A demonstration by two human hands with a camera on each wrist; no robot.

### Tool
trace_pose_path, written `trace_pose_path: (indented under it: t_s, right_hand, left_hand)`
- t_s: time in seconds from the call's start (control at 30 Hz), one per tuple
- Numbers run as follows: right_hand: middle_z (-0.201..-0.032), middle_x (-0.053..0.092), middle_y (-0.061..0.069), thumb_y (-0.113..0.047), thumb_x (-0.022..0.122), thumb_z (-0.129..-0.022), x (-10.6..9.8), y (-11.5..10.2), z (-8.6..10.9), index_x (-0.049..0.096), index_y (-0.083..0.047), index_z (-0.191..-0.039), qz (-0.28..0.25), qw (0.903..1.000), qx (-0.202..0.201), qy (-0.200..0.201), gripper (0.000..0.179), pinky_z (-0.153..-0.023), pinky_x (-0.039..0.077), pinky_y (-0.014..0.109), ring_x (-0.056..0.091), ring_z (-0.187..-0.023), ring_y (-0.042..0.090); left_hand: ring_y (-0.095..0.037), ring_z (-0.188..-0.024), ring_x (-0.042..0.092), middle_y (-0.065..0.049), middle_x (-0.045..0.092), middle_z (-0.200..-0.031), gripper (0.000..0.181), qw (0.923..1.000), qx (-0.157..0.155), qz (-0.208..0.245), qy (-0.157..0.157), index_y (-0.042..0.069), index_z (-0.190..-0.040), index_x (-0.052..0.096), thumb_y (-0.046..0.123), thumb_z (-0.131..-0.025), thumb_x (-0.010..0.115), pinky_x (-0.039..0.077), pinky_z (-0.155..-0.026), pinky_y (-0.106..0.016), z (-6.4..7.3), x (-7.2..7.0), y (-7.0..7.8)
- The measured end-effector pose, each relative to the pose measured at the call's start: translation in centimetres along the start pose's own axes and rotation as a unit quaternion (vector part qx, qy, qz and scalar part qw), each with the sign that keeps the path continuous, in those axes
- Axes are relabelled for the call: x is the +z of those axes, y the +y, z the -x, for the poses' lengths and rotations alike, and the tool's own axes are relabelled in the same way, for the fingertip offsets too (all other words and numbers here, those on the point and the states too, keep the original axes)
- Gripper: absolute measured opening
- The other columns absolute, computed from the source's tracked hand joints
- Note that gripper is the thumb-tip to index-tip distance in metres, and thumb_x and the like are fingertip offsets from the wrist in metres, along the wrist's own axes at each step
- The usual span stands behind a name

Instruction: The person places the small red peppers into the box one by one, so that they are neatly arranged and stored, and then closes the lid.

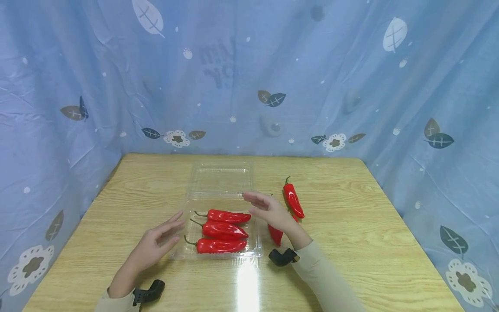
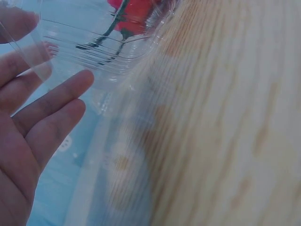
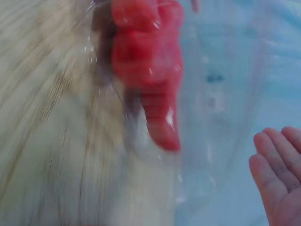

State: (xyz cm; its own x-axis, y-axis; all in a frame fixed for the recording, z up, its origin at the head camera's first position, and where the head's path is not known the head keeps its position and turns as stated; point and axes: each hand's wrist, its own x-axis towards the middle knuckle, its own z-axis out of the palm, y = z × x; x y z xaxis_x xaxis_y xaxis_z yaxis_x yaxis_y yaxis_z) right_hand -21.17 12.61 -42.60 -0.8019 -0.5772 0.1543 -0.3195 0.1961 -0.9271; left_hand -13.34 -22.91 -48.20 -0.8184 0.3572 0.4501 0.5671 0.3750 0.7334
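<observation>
A clear plastic clamshell box [image 1: 255, 247] lies with its lid [image 1: 222, 178] folded back. In it rest three red chili peppers: a rear one [image 1: 230, 216], a middle one [image 1: 224, 230] and a front one [image 1: 221, 246], stems to the left. My left hand [image 1: 156, 242] is at the box's left side, holding nothing; in the left wrist view its fingers [image 2: 61, 101] are loosely spread by the clear wall. Over the right rim hovers my right hand [image 1: 273, 212], fingers extended and likewise bare. The right wrist view, blurred, shows peppers [image 3: 148, 56] in the box.
Right of the box lies another red pepper [image 1: 293, 200]. One more pepper [image 1: 275, 235] beside it is partly hidden under my right hand and wrist. The wooden table [image 1: 351, 225] is bounded by a blue patterned curtain [image 1: 241, 78] behind and at both sides.
</observation>
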Motion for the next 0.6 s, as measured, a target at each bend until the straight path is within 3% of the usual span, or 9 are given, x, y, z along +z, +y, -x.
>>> trace_pose_path:
  t_s: [0.23, 0.43, 0.6]
  right_hand:
    - [-0.138, 0.051, 0.019, -0.007, 0.059, -0.092, -3.1, -0.3, 4.4, 0.048, -0.003, -0.137, 0.018, 0.9975, 0.03, 0.061, 0.046, -0.107, 0.042, 0.042, 0.047, -0.128, 0.036]
    - [-0.138, 0.049, 0.021, -0.008, 0.06, -0.092, -5.2, 0.0, 8.1, 0.047, 0.0, -0.137, 0.012, 0.9919, 0.046, 0.118, 0.047, -0.098, 0.046, 0.015, 0.045, -0.129, 0.037]
    - [-0.139, 0.049, 0.024, -0.014, 0.06, -0.093, -6.3, 0.4, 10.3, 0.047, 0.0, -0.136, 0.024, 0.9859, 0.073, 0.148, 0.047, -0.095, 0.044, 0.01, 0.046, -0.128, 0.037]
  left_hand:
    - [0.001, -0.123, 0.046, -0.025, 0.041, -0.144, 0.036, 1.0, -0.006, 0.0, -0.004, -0.007, -0.122, 0.058, -0.006, -0.086, 0.062, 0.041, -0.099, -0.009, 0.0, 0.0, 0.0]
    - [0.002, -0.123, 0.046, -0.021, 0.042, -0.145, 0.034, 0.9998, -0.019, -0.006, -0.005, -0.006, -0.122, 0.059, -0.003, -0.088, 0.062, 0.041, -0.098, -0.009, -0.1, -0.1, 0.3]
    - [0.001, -0.123, 0.047, -0.023, 0.042, -0.144, 0.034, 0.9999, -0.013, -0.003, -0.003, -0.007, -0.121, 0.058, -0.004, -0.088, 0.061, 0.041, -0.099, -0.009, -0.1, 0.0, 0.4]
